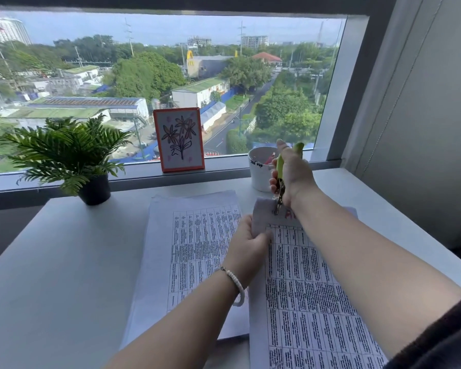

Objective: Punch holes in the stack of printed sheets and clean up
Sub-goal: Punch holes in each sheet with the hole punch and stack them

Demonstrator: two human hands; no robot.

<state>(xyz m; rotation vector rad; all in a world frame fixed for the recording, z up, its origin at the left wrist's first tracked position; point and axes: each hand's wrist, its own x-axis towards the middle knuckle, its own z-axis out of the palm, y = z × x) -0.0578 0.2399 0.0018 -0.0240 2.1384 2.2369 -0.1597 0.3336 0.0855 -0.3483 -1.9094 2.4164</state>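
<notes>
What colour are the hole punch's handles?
Yellow-green, on the hole punch gripped in the right hand; head view.

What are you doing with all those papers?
A person is punching holes in printed sheets at a white desk by the window. The right hand grips a green hole punch with its metal tip at the top edge of the sheet, while the left hand holds that sheet's corner. Another pile of sheets lies on the left.

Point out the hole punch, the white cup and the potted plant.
hole punch [279,166]: head view, on its green handle.
white cup [260,177]: head view, on its outer wall.
potted plant [95,190]: head view, on its dark pot.
</notes>
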